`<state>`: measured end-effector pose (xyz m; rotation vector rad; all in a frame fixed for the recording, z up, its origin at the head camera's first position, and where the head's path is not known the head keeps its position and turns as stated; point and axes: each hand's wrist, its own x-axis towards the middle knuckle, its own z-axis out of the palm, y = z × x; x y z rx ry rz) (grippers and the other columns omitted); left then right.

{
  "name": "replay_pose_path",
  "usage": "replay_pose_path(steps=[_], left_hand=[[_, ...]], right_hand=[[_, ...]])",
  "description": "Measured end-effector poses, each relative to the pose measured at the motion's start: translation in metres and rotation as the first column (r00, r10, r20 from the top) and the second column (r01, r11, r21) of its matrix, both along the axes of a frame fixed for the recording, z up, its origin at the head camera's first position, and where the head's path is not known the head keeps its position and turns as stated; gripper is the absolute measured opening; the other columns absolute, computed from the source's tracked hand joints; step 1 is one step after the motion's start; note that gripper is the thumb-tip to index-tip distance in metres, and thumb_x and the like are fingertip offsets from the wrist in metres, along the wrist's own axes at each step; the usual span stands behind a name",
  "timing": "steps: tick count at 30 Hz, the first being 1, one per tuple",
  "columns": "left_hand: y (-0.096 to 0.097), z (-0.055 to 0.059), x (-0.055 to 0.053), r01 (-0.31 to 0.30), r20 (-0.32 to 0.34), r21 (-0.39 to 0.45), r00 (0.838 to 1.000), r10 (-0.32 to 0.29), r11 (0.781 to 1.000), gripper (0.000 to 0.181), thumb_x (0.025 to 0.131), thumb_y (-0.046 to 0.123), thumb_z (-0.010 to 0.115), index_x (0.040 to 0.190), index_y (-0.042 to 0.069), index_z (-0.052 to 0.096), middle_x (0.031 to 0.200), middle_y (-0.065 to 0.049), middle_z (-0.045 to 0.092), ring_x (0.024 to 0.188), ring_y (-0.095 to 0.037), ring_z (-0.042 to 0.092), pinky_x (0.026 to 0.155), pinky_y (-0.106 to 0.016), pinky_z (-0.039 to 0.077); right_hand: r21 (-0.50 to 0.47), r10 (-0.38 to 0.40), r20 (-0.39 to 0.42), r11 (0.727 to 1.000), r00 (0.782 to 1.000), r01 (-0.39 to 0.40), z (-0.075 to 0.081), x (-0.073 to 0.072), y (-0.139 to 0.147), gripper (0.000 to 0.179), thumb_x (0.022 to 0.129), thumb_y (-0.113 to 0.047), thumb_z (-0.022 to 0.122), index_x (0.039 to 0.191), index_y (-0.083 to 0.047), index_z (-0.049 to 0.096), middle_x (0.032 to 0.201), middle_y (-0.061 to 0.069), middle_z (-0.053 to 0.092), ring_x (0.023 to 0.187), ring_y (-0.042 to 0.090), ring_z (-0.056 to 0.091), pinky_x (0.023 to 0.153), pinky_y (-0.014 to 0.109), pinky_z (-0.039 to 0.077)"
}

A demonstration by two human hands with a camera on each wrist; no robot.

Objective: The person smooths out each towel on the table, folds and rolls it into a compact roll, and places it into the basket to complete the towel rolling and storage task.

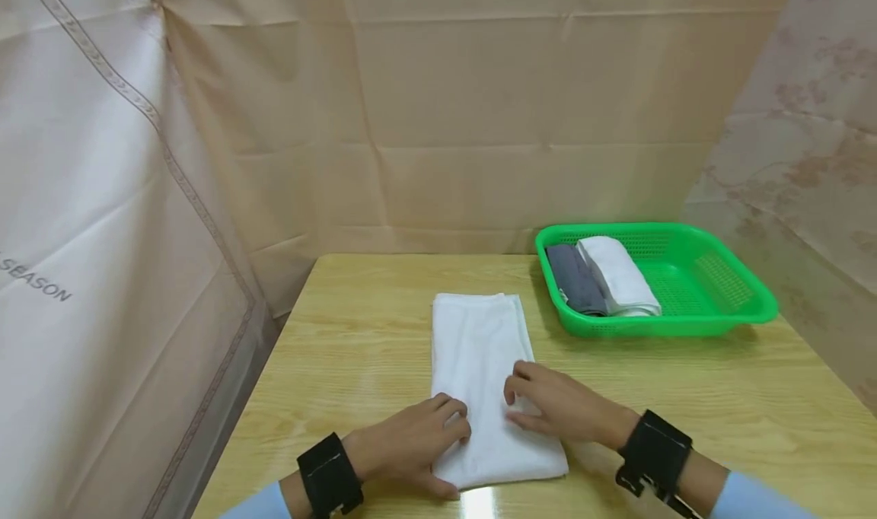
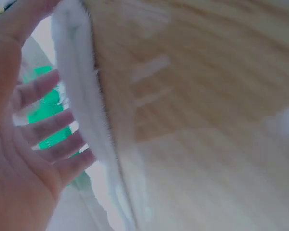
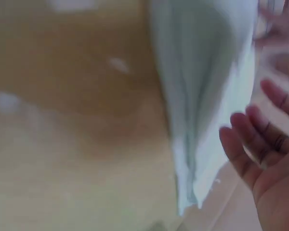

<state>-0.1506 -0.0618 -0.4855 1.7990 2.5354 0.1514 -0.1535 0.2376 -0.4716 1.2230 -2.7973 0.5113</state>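
Note:
A white towel (image 1: 479, 382), folded into a long rectangle, lies flat on the wooden table. My left hand (image 1: 421, 439) is at its near left edge, fingers bent loosely over the cloth and thumb by the near corner. In the left wrist view the fingers (image 2: 43, 127) are spread beside the layered towel edge (image 2: 86, 96), without pinching it. My right hand (image 1: 555, 401) is over the right edge, its fingers relaxed and holding nothing. The right wrist view shows those fingers (image 3: 248, 139) apart from the towel's side (image 3: 188, 120).
At the back right of the table (image 1: 356, 336) stands a green plastic basket (image 1: 685, 325). Inside, along its left side, lie a rolled or folded dark grey towel (image 1: 575, 279) and a white one (image 1: 617, 275). Cloth curtains (image 1: 445, 123) hang behind and at both sides.

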Motion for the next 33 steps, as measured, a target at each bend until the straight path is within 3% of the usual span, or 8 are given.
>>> replay_pose_path(steps=[3, 6, 10, 15, 19, 24, 29, 33], left_hand=[[-0.01, -0.001, 0.003, -0.01, 0.015, 0.028, 1.0, 0.01, 1.0, 0.055, 0.087, 0.069, 0.068, 0.114, 0.023, 0.055, 0.133, 0.0, 0.048, 0.122, -0.015, 0.045, 0.105, -0.028, 0.041], [-0.019, -0.002, 0.006, 0.003, 0.022, 0.057, 1.0, -0.004, 0.998, 0.044, 0.091, 0.065, 0.067, 0.108, 0.026, 0.057, 0.123, 0.006, 0.049, 0.112, -0.01, 0.044, 0.098, -0.026, 0.041], [-0.025, -0.005, 0.009, 0.062, -0.021, 0.092, 0.998, -0.06, 0.994, 0.028, 0.098, 0.052, 0.064, 0.107, 0.026, 0.059, 0.107, 0.012, 0.049, 0.098, -0.005, 0.044, 0.089, -0.021, 0.04], [-0.027, -0.009, 0.013, 0.068, -0.04, 0.135, 0.997, -0.063, 0.988, 0.017, 0.098, 0.035, 0.067, 0.109, 0.023, 0.06, 0.101, 0.013, 0.052, 0.092, -0.003, 0.045, 0.085, -0.017, 0.041], [-0.029, -0.005, 0.015, -0.041, 0.12, 0.161, 0.993, 0.022, 0.986, 0.016, 0.102, 0.024, 0.062, 0.117, 0.018, 0.063, 0.105, 0.013, 0.056, 0.091, 0.002, 0.049, 0.081, -0.012, 0.043], [-0.027, -0.003, 0.013, -0.196, 0.334, 0.229, 0.936, 0.112, 0.953, 0.022, 0.105, 0.014, 0.056, 0.126, 0.018, 0.058, 0.099, 0.013, 0.058, 0.083, 0.002, 0.052, 0.075, -0.014, 0.046], [-0.022, -0.008, 0.011, -0.214, 0.305, 0.288, 0.945, 0.122, 0.934, 0.012, 0.102, 0.011, 0.062, 0.11, 0.019, 0.066, 0.091, 0.014, 0.058, 0.077, 0.003, 0.049, 0.07, -0.011, 0.044], [-0.019, -0.01, 0.011, -0.221, 0.251, 0.308, 0.957, 0.146, 0.925, 0.006, 0.101, 0.013, 0.067, 0.098, 0.016, 0.071, 0.092, 0.011, 0.056, 0.081, 0.001, 0.047, 0.07, -0.01, 0.043]], right_hand=[[-0.021, 0.103, 0.039, 0.994, 0.994, -0.103, -0.006, 0.036, 0.011, 0.021, 0.098, -0.044, 0.07, 0.108, -0.026, 0.065, 0.106, -0.012, 0.051, 0.089, 0.001, 0.049, 0.075, 0.02, 0.047], [0.01, 0.155, -0.048, 0.988, 0.987, -0.154, -0.015, 0.057, 0.016, 0.024, 0.099, -0.042, 0.069, 0.115, -0.024, 0.065, 0.115, -0.012, 0.052, 0.098, 0.002, 0.052, 0.081, 0.02, 0.049], [0.038, 0.148, -0.17, 0.989, 0.974, -0.144, -0.023, 0.067, 0.019, 0.023, 0.097, -0.028, 0.073, 0.118, -0.021, 0.067, 0.118, -0.011, 0.056, 0.103, 0.005, 0.055, 0.086, 0.024, 0.051], [0.033, 0.124, -0.209, 0.992, 0.97, -0.12, -0.024, 0.071, 0.024, 0.02, 0.096, -0.019, 0.074, 0.115, -0.017, 0.069, 0.114, -0.01, 0.059, 0.103, 0.004, 0.056, 0.086, 0.023, 0.051], [-0.058, 0.057, -0.1, 0.996, 0.993, -0.063, -0.022, 0.073, 0.028, 0.022, 0.096, -0.012, 0.072, 0.118, -0.014, 0.07, 0.113, -0.011, 0.06, 0.1, 0.002, 0.058, 0.082, 0.02, 0.052], [-0.189, -0.053, 0.083, 0.98, 0.995, 0.068, -0.02, 0.07, 0.03, 0.024, 0.099, -0.007, 0.068, 0.121, -0.018, 0.063, 0.108, -0.015, 0.063, 0.095, -0.001, 0.059, 0.077, 0.023, 0.054], [-0.236, -0.108, 0.201, 0.959, 0.974, 0.155, -0.02, 0.063, 0.03, 0.02, 0.098, -0.005, 0.069, 0.108, -0.02, 0.063, 0.098, -0.014, 0.066, 0.085, -0.003, 0.059, 0.07, 0.023, 0.054], [-0.229, -0.17, 0.34, 0.939, 0.925, 0.257, -0.019, 0.059, 0.03, 0.012, 0.097, -0.007, 0.071, 0.102, -0.018, 0.069, 0.094, -0.015, 0.067, 0.081, -0.003, 0.058, 0.068, 0.023, 0.054]])
